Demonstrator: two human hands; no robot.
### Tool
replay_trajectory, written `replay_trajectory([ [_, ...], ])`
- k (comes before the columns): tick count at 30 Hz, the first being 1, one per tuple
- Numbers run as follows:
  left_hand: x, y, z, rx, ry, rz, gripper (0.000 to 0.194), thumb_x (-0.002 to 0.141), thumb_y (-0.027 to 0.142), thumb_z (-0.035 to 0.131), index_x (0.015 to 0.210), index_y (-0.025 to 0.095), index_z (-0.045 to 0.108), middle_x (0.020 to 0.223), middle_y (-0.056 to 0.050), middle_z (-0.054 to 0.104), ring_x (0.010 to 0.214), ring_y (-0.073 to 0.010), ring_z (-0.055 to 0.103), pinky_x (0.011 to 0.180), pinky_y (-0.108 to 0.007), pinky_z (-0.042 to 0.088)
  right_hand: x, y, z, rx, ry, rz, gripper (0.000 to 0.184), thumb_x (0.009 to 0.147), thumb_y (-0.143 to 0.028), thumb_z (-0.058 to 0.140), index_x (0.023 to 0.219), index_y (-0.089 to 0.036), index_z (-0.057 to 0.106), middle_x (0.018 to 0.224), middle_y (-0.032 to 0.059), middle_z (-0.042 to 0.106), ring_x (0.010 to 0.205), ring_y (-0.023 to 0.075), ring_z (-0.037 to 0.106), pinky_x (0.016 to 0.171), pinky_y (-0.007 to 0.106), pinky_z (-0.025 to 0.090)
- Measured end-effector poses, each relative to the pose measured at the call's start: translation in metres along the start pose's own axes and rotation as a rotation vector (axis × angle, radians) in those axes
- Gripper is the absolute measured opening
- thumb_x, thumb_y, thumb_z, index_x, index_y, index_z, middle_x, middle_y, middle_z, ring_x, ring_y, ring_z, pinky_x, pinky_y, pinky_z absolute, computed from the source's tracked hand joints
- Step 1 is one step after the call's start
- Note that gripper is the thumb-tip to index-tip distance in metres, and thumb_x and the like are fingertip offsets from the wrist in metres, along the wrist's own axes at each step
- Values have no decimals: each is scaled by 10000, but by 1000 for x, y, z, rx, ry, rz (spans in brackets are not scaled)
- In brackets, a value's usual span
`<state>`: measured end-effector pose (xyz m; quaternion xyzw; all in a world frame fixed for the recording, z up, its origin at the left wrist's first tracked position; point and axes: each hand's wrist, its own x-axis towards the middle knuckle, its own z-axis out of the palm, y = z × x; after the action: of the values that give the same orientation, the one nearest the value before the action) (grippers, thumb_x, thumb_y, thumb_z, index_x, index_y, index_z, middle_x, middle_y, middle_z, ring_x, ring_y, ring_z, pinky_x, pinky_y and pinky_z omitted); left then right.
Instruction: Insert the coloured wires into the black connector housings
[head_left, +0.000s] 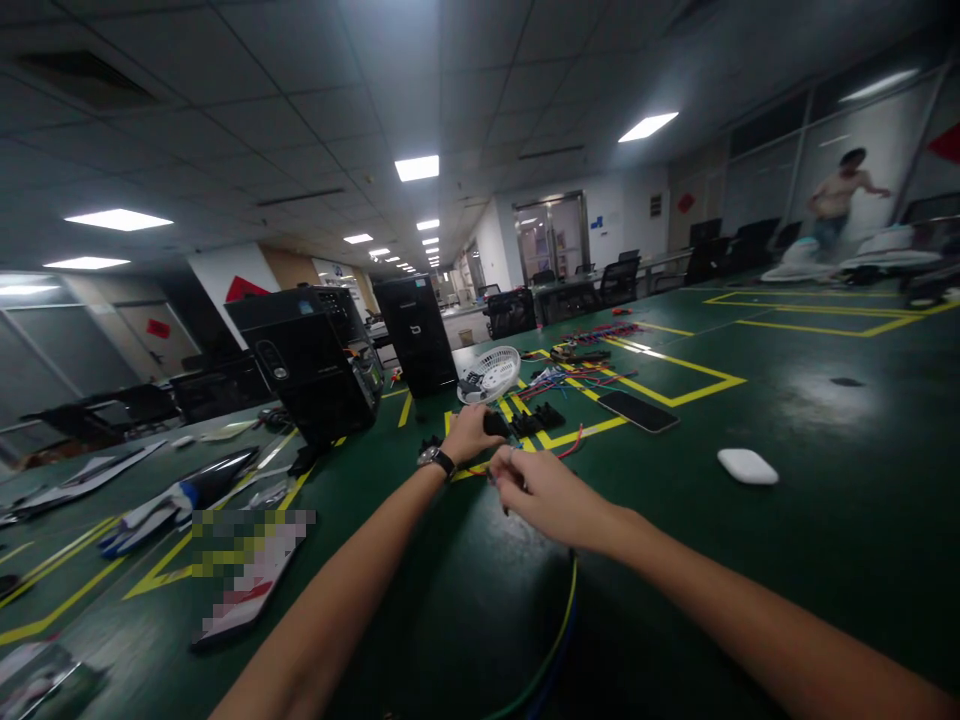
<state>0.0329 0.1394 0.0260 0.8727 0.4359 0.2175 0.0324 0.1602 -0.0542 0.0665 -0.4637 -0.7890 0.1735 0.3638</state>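
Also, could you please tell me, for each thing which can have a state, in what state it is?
Left hand: holding a black part
Right hand: fingers curled; its grip is unclear
Watch: strapped on
Phone: lying flat, screen dark
White basket: open, things inside
Nearer computer tower: upright, side seemingly open
Farther computer tower: upright
Ceiling lights: lit

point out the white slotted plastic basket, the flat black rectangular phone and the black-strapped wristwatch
White slotted plastic basket [507, 364], head view: inner wall, right side.
Flat black rectangular phone [637, 411], head view: middle of its upper face.
Black-strapped wristwatch [432, 456], head view: its case.
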Motion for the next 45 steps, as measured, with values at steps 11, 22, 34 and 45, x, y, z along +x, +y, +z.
replay_trajectory([
  [11,-126,29,-28,-1282,24,-313,529,644,177,737,1088,203,451,962,-40,622,778,-141,610,650,-230,470,7,24,6,-125,214,-25,227,921,-221,461,1027,-161,653,876,60,705,811,188,646,711,274,420],
  [22,-144,60,-28,-1397,91,-295,552,666,125,707,1094,229,374,910,6,604,807,-132,612,743,-258,487,1,20,20,-143,132,-7,269,907,-230,491,1135,-169,621,779,37,711,683,173,658,625,252,440],
  [34,-149,62,-21,-1423,48,-197,530,723,138,678,1131,248,357,995,-12,552,914,-154,574,827,-298,471,0,24,21,-214,115,-60,290,911,-192,476,1137,-197,657,972,60,730,852,197,681,751,276,482],
  [45,-157,64,-18,-1307,80,-131,513,787,260,655,1170,262,314,1103,-34,479,979,-161,552,906,-338,466,-8,30,34,-365,70,-216,316,926,-172,431,1182,-175,617,971,109,708,864,204,667,770,294,500],
])
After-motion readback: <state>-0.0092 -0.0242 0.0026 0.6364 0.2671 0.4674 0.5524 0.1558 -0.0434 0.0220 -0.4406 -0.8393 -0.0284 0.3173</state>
